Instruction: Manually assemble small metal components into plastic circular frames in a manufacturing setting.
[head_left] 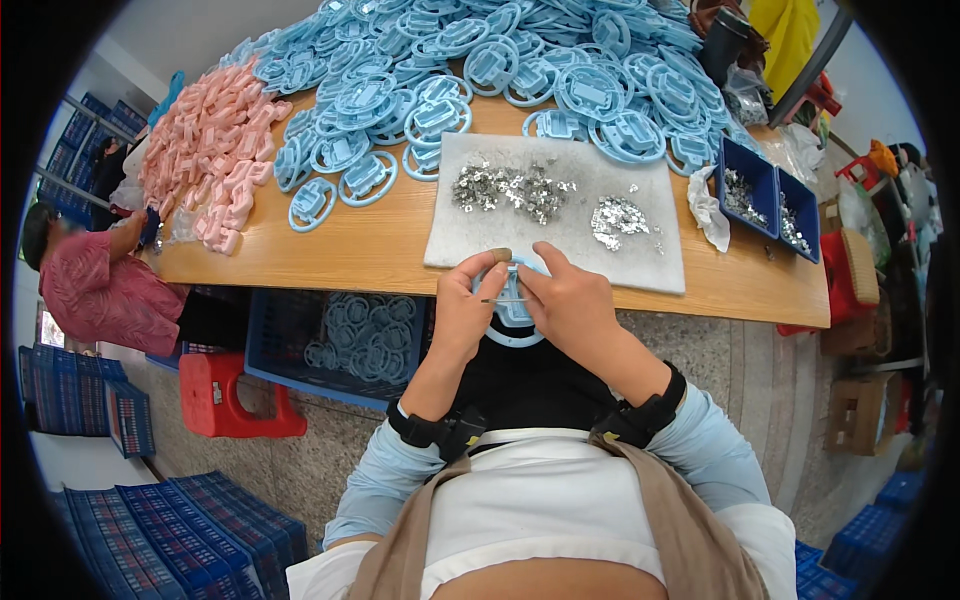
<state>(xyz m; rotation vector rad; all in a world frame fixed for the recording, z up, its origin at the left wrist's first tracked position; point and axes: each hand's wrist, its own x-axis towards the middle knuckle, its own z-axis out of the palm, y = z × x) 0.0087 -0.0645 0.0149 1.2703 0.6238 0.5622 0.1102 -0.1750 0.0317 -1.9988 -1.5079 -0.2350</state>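
Close to the table's front edge, both hands hold one light-blue plastic ring part (514, 310) with a moulded centre. My left hand (465, 305) is closed on its left side, and a brownish cover sits on one fingertip. My right hand (572, 300) grips the right side, its fingers bent over the part. A thin metallic strip lies across the part between the hands; its kind is too small to tell. Just beyond is a pale felt-like mat (590, 270) bearing a loose heap of small metal pieces (515, 190) and a flatter pile of shiny metal pieces (618, 220).
A large heap of blue ring parts (590, 90) covers the table's far side, beside a pink plastic parts pile (205, 150). Two blue bins (775, 215) with metal pieces stand right. Below are a blue crate (290, 375) and red stool (215, 395). A person (110, 280) sits left.
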